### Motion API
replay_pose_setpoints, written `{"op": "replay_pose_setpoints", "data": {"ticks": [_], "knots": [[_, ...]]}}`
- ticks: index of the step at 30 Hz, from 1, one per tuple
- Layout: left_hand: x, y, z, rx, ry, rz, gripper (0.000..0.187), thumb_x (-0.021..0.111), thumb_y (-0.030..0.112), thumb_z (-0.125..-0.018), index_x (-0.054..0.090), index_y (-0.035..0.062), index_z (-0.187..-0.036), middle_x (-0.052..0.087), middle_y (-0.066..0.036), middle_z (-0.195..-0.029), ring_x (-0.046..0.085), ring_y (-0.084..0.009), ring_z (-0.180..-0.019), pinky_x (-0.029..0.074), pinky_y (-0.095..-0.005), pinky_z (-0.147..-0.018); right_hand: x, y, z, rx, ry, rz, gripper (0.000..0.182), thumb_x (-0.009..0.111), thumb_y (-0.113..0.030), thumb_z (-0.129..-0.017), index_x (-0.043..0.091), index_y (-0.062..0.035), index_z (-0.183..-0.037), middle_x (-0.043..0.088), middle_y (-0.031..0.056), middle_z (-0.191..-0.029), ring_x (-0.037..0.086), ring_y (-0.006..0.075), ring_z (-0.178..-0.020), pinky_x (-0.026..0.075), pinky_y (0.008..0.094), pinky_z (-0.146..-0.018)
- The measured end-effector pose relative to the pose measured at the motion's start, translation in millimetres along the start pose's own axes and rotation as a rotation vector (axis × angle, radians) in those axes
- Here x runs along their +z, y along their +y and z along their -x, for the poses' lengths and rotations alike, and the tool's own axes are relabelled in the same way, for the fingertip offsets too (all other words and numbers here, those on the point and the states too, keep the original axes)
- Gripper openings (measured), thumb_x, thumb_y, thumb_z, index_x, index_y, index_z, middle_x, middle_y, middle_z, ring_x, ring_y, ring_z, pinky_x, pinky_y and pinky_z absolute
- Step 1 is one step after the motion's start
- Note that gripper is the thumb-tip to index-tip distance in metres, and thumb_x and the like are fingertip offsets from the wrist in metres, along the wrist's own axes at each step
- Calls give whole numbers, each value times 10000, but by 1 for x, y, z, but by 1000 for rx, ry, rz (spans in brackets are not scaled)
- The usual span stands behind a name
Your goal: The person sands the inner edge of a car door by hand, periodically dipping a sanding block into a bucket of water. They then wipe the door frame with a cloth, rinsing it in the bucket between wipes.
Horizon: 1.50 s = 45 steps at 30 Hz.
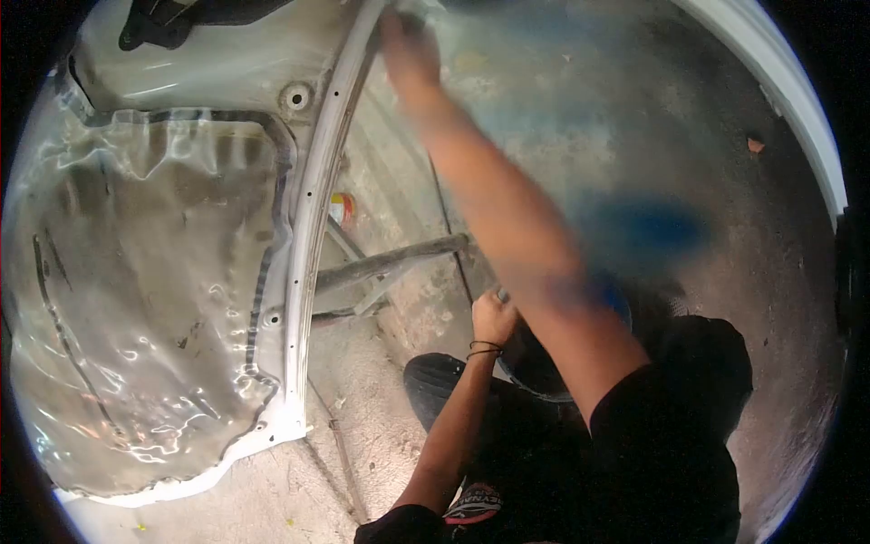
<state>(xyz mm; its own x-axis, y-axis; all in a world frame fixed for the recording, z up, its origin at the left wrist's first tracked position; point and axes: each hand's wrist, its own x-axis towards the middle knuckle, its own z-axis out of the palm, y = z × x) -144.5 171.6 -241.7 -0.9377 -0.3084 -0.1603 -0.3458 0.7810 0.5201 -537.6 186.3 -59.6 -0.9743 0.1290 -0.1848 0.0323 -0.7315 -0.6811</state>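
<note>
My right hand [412, 54] is smeared by motion at the top of the view, beside the upper end of a long white metal edge strip [309, 195]. What its fingers do cannot be made out. That strip borders a light vehicle panel, perhaps a door, covered by clear wrinkled plastic film [163, 281]. My left hand [494, 322] is closed, low in front of me, around something with a small grey end showing. It is right beside a dark round bucket [535, 367], partly hidden behind my right forearm. A dark band circles my left wrist.
Metal stand bars [390, 260] stick out from under the panel. A red and yellow can [342, 209] stands behind the strip. Along the far right runs a curved white edge [802, 100]. An orange-brown scrap [755, 145] lies on the concrete floor [390, 426].
</note>
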Motion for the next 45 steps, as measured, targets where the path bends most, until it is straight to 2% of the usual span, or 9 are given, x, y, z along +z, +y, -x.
{"op": "replay_pose_setpoints", "data": {"ticks": [6,8,15,23,26,28,37,41,45], "knots": [[24,-86,22,160,-1,274,427,722,364,-865,727,21,-1119,688,-315,-982,665,-501,-924,552,-489,-778,29,41,140,251,-19,-207,678,586,-604,-1002,563,-10,-1327,646,141,-1259,603,225,-1137,464,356,-992],[19,-87,26,215,38,343,430,727,375,-865,731,17,-1104,688,-316,-972,668,-499,-916,552,-492,-772,33,35,184,306,-21,-183,811,512,-686,-984,513,29,-1365,634,296,-1275,606,427,-1226,457,448,-1046],[12,-33,0,-91,22,-25,434,719,399,-887,729,-12,-1026,688,-308,-918,675,-497,-885,542,-523,-752,17,-8,-76,91,56,-232,724,619,-622,-952,590,5,-1314,663,130,-1155,602,223,-1039,491,395,-886],[3,-30,-5,-52,-75,-95,450,724,429,-896,727,-12,-985,685,-289,-838,679,-487,-851,538,-511,-729,15,-14,-106,130,109,-215,553,619,-500,-973,623,-29,-1262,718,178,-1176,663,379,-1119,503,430,-937],[-4,-14,-9,-93,-117,-112,459,734,454,-902,732,3,-991,684,-275,-809,684,-475,-832,534,-490,-712,4,-16,-169,-12,132,-103,640,632,-556,-957,614,-4,-1279,727,169,-1117,680,377,-1055,509,427,-920],[-5,-3,-9,-214,-149,-51,474,739,477,-905,734,15,-1009,680,-266,-789,686,-466,-826,528,-477,-697,-8,-51,-159,69,62,-174,660,626,-693,-922,624,-63,-1116,548,43,-678,553,177,-583,412,376,-526],[-9,13,-10,-204,-100,-30,419,741,444,-904,744,43,-1024,676,-259,-783,679,-466,-791,524,-490,-683,21,14,-210,-82,235,64,667,576,-688,-957,636,-29,-868,560,72,-583,518,220,-492,427,447,-535],[0,-3,-6,-114,-44,-99,419,735,438,-909,744,47,-1059,678,-266,-798,676,-473,-803,524,-501,-690,15,-28,-93,-65,187,-42,582,549,-475,-1024,584,51,-1269,661,311,-1246,618,478,-1201,477,492,-1011],[-1,-12,-7,-39,-63,-82,443,740,436,-906,743,29,-1083,681,-285,-836,673,-484,-832,530,-503,-710,13,-27,-49,-84,129,-62,598,516,-522,-1035,596,47,-1200,660,327,-1197,624,492,-1154,480,483,-999]]}}
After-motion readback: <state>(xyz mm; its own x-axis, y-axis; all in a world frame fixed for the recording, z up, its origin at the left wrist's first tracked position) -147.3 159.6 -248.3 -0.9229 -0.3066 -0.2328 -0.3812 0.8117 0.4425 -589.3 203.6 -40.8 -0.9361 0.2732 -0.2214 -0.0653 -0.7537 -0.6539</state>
